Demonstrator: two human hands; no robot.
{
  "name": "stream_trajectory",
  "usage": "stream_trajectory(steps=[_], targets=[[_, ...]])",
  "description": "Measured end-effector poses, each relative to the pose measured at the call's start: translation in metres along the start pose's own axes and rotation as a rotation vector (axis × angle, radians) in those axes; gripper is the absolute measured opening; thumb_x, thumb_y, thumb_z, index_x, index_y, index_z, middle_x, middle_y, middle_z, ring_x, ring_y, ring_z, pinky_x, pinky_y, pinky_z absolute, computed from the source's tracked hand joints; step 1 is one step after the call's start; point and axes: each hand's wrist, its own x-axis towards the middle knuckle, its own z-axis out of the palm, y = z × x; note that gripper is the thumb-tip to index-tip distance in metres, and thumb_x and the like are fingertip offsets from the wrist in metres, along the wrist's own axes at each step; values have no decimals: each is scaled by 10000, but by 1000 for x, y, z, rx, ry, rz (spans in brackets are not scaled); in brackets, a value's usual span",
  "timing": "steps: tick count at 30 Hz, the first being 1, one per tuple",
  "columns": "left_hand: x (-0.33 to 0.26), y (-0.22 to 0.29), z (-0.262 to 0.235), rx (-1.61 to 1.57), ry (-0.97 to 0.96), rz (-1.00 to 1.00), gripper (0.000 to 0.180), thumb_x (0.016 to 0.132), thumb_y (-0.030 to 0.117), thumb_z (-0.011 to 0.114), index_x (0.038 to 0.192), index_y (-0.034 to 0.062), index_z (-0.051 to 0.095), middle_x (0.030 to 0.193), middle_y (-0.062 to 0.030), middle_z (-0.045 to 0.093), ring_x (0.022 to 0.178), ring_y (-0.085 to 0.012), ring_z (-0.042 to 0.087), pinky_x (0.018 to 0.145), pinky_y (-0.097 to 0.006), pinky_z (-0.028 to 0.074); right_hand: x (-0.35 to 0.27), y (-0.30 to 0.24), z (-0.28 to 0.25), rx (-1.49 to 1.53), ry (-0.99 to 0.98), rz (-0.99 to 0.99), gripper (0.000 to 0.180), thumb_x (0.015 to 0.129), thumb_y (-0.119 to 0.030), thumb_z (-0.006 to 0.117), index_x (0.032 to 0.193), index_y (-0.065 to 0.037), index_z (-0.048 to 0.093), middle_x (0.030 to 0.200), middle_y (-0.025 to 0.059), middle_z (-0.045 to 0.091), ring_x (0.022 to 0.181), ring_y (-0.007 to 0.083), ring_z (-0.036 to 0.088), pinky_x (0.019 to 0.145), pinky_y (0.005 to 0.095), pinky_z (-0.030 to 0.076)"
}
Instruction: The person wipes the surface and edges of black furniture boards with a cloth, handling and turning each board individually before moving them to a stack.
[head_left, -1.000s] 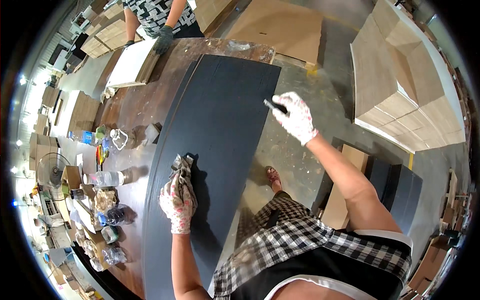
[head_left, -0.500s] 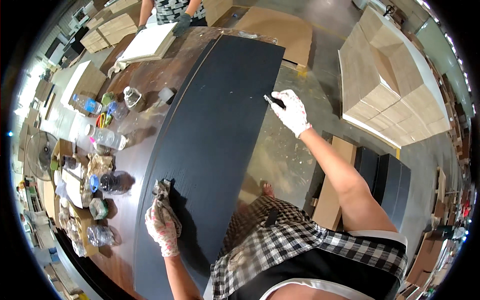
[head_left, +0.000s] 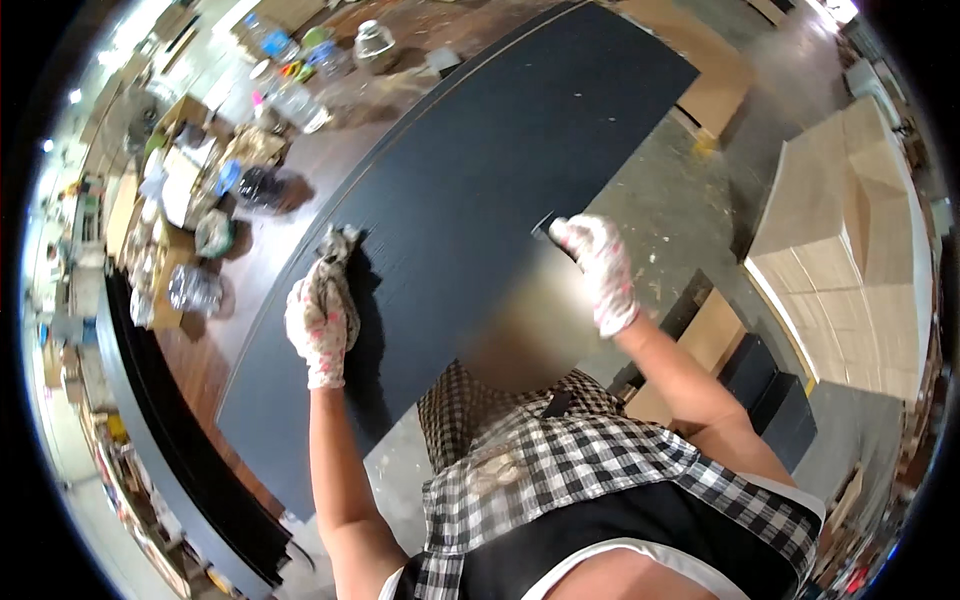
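A long dark panel (head_left: pixel 480 170) with a curved left edge lies on the brown worktable. Near that edge, my left hand (head_left: pixel 317 330), in a white glove with pink spots, is closed around a crumpled grey rag (head_left: pixel 338 248). The rag seems to be at the panel's surface, above its shadow. By the panel's right edge, my right hand (head_left: pixel 604 270), gloved the same way, closes on a small scraper-like tool (head_left: pixel 543 226) with a thin dark edge. Its grip is mostly hidden by my fingers, so the exact kind is unclear.
Several plastic bottles (head_left: pixel 297 103) and a dark-filled bottle (head_left: pixel 262 188) stand left of the panel, near a cardboard box (head_left: pixel 168 285) of odds and ends. A large stack of boards (head_left: pixel 840 250) stands at the right. Dark boards (head_left: pixel 770 400) lie lower, beside me.
The head view has turned, and the co-worker at the far side is out of the picture. My right hand has come nearer along the panel's right edge with the tool. The left keeps the rag.
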Motion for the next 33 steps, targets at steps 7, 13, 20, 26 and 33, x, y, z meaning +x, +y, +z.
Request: stream_trajectory(steps=[7,13,20,26,33], targets=[[-66,-8,-62,-1064,222,-546,263,965,80,569,1197,-36,608,1037,-41,671,897,-99,610,833,-231,489,-84,-21,79,-118,-214,-390,438,937,-259,587,1319,-49,542,1303,108,556,1221,242,504,1069,390,371],[-123,-52,-120,-1235,438,-556,330,939,133,582,1226,-30,575,1161,-138,643,1002,-244,643,902,-355,511,-61,-79,73,-63,31,-365,310,795,-96,709,1096,-43,656,1066,99,598,967,280,577,866,356,487],[-219,-151,-201,-175,529,-140,533,816,187,747,1274,10,537,1247,-169,599,1085,-314,609,950,-397,482,-179,-173,209,113,-290,-637,432,836,-303,636,1207,-82,620,1193,85,625,1074,265,571,906,418,454],[-295,-204,-271,218,635,-113,804,721,307,831,1371,30,446,1277,-195,567,1102,-367,587,940,-446,480,-219,-292,264,523,-684,-735,361,967,-269,504,1263,-77,582,1253,109,586,1172,271,531,1006,398,402],[-298,-178,-289,-278,701,-174,679,762,120,799,1327,-49,464,1230,-178,600,1075,-268,613,972,-371,492,-206,-381,234,331,-994,-695,180,922,-209,557,1013,-71,630,934,136,638,824,277,617,658,400,483]])
